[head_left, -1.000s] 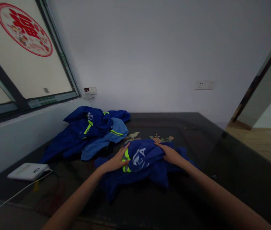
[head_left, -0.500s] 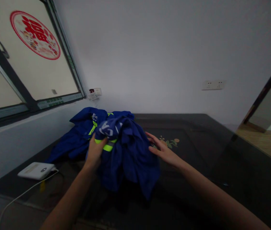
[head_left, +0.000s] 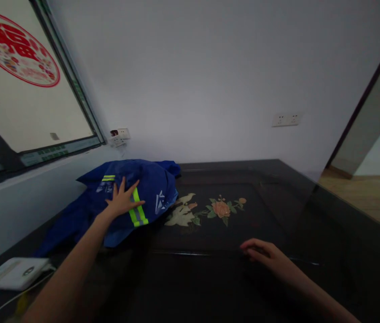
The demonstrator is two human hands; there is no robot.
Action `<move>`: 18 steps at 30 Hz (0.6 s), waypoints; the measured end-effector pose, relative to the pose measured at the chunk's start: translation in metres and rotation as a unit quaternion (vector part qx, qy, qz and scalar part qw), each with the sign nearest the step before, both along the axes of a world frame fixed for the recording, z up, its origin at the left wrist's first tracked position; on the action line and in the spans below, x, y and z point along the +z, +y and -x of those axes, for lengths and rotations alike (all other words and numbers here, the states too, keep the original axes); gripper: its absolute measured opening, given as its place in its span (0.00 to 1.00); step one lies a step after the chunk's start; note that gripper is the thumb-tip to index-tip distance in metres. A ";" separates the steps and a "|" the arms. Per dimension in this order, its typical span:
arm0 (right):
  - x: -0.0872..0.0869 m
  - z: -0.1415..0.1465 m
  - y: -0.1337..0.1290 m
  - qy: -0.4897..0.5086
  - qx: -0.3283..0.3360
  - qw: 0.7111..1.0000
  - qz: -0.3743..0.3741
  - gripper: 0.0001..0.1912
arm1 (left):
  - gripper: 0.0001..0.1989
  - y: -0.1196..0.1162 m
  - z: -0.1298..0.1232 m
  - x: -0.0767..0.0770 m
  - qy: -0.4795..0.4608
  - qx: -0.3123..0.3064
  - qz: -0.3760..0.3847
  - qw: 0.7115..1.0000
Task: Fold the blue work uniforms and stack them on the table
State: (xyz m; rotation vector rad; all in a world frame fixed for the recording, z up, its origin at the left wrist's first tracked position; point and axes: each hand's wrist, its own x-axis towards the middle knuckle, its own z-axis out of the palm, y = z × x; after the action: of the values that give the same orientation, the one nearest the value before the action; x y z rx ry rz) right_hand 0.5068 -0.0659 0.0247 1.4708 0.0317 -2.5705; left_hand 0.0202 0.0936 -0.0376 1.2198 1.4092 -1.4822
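Note:
Blue work clothes [head_left: 149, 179] with yellow-green and grey reflective strips and white lettering lie in a heap at the left of the dark table. Whether the heap is one garment or more cannot be made out. My left hand [head_left: 121, 200] rests on top of it, fingers spread wide, beside a reflective strip. Over the table's near right part, my right hand [head_left: 264, 255] holds nothing. Its fingers are loosely bent, with the thumb a little apart from them, and it is well away from the cloth.
The dark table [head_left: 190, 273] bears a flower and bird picture [head_left: 221, 209]. A white box-shaped device [head_left: 13, 272] with a white cable lies at the near left. A wall and window [head_left: 51, 116] border the left side. Wall sockets [head_left: 286, 119] sit behind the table.
The bundled blue garment has gone from between my hands to the heap at the left. My left hand has let go and spread on it; my right hand has drawn back toward the near right.

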 end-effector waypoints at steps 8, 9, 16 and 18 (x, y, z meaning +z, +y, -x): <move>0.006 -0.009 -0.015 -0.028 -0.007 0.999 0.032 0.19 | 0.44 -0.087 0.010 0.002 0.062 -0.036 -0.025 0.997; 0.007 -0.009 -0.015 -0.022 -0.005 0.999 0.031 0.18 | 0.43 -0.086 0.010 0.003 0.059 -0.041 -0.031 0.997; 0.017 -0.007 -0.011 0.018 0.024 0.999 -0.031 0.15 | 0.30 -0.060 -0.028 0.030 0.072 -0.094 -0.037 0.992; 0.018 -0.003 -0.002 0.050 0.035 0.995 -0.079 0.14 | 0.24 -0.044 -0.060 0.040 0.034 -0.112 -0.091 0.989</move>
State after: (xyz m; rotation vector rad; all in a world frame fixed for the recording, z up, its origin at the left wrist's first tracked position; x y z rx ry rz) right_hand 0.5103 -0.0681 0.0428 1.3616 0.3009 -2.6345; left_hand 0.0798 0.0494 0.0026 1.4940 1.5192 -1.5858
